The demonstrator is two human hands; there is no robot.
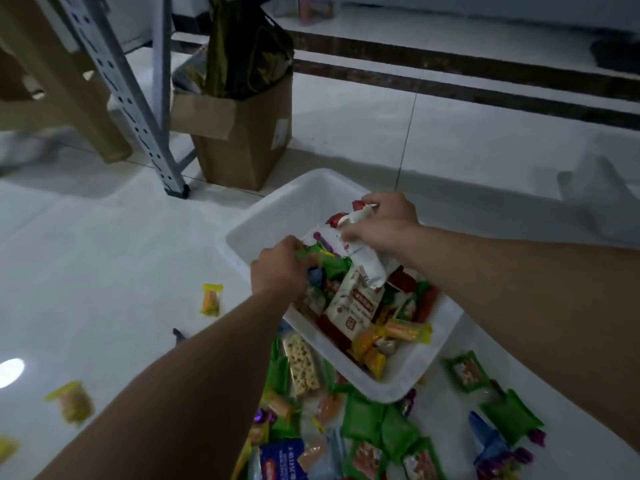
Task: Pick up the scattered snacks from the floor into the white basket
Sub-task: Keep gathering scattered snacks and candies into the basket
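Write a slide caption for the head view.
Left hand and right hand hold packets over the white basket; snacks litter the floor.

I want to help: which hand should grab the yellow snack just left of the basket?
Probably the left hand: it is nearer the yellow snack, once it drops its green packet.

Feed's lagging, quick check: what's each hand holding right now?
Left hand: grips green snack packets over the white basket.
Right hand: grips a white packet over the same basket.
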